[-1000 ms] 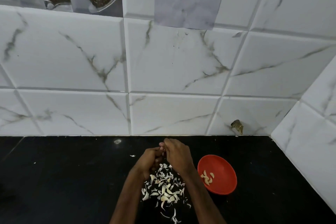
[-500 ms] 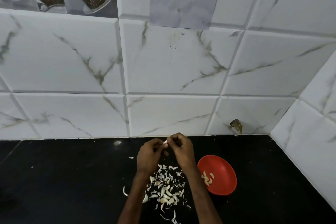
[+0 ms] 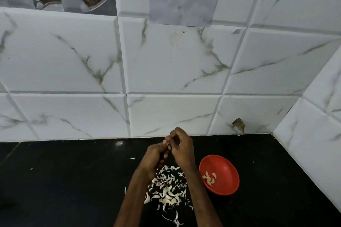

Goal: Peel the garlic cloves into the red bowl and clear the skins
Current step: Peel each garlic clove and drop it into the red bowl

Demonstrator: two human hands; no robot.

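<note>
Evidently light, firm, slick once bare; skin papery and brittle, so pinch near the tip. Garlic clove (image 3: 167,143) sits between both hands, only a pale sliver showing, above the skin pile (image 3: 167,190) on the black counter (image 3: 73,180).
- Left hand (image 3: 154,158): fingers curled, cradling the clove.
- Right hand (image 3: 181,150): curled, fingertips pinching its top.
- Red bowl (image 3: 228,190): just right, holds peeled cloves (image 3: 209,178).

Red bowl (image 3: 224,171), black counter (image 3: 64,180), grey-veined white tiles (image 3: 175,64).
</note>
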